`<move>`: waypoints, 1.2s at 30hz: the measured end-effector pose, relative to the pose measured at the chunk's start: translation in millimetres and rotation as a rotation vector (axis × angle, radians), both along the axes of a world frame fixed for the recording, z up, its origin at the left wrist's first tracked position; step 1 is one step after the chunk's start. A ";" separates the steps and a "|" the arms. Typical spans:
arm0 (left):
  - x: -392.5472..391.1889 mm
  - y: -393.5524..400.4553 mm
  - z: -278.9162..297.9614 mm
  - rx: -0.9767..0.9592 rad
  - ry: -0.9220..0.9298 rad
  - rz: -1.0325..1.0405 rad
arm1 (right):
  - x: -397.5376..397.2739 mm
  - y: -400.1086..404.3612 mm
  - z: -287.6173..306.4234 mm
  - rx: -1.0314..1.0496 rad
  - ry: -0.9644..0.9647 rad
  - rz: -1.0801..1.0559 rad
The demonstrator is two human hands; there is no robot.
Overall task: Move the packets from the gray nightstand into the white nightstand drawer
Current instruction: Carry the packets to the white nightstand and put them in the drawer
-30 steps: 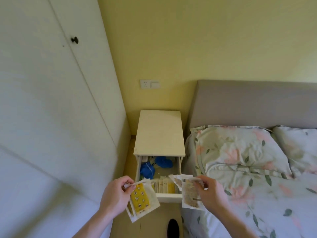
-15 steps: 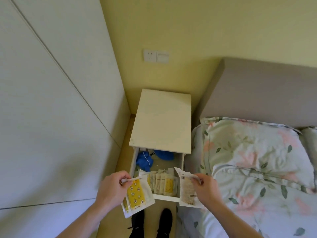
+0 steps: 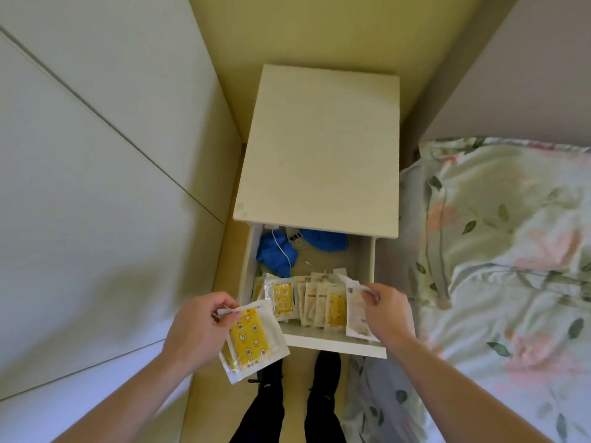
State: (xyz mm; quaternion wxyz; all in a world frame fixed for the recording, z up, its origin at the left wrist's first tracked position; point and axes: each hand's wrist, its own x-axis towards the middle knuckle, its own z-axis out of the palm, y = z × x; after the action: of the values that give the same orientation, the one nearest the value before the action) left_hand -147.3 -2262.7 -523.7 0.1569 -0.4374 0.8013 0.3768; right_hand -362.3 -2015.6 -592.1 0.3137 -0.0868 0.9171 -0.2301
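The white nightstand (image 3: pixel 319 148) stands between a wardrobe and the bed, its top drawer (image 3: pixel 332 342) pulled open toward me. Several packets (image 3: pixel 315 303) stand in a row at the drawer's front. My left hand (image 3: pixel 198 330) pinches the top edge of a clear packet with a yellow patterned insert (image 3: pixel 252 342), held just outside the drawer's front left corner. My right hand (image 3: pixel 388 310) pinches a whitish packet (image 3: pixel 356 310) at the right end of the row, inside the drawer. The gray nightstand is out of view.
Blue fabric (image 3: pixel 278 254) and a white cord lie at the back of the drawer. A white wardrobe door (image 3: pixel 96 187) closes off the left. The bed with a floral pillow (image 3: pixel 505 212) lies right, its gray headboard (image 3: pixel 527 75) behind. My dark shoes (image 3: pixel 297 388) stand below the drawer.
The view has tilted down and come closer to the drawer. My right hand has carried its packet into the right end of the row. My left hand keeps its packet near the front left corner.
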 end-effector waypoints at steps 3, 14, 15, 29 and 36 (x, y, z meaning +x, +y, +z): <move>-6.4 -0.2 -21.3 0.014 0.023 0.002 | -4.0 -7.5 -32.5 0.026 0.023 0.041; -17.1 9.1 -56.8 0.035 0.075 -0.076 | 4.7 -16.1 -93.2 0.353 -0.112 0.554; -17.0 8.5 -56.1 0.031 0.076 -0.076 | 4.0 -17.9 -93.7 0.365 -0.117 0.594; -20.2 -9.2 -52.5 0.016 0.087 -0.034 | 16.7 -62.4 -60.5 0.675 -0.360 1.216; -12.5 -25.4 -60.2 0.014 0.074 0.039 | 15.7 -65.7 -52.3 0.493 -0.280 0.997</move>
State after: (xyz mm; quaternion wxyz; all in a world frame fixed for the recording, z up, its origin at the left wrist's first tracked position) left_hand -159.8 -2288.0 -583.9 0.1231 -0.4375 0.7952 0.4013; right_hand -346.6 -2081.3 -644.4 0.5139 -0.4017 0.7416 0.1571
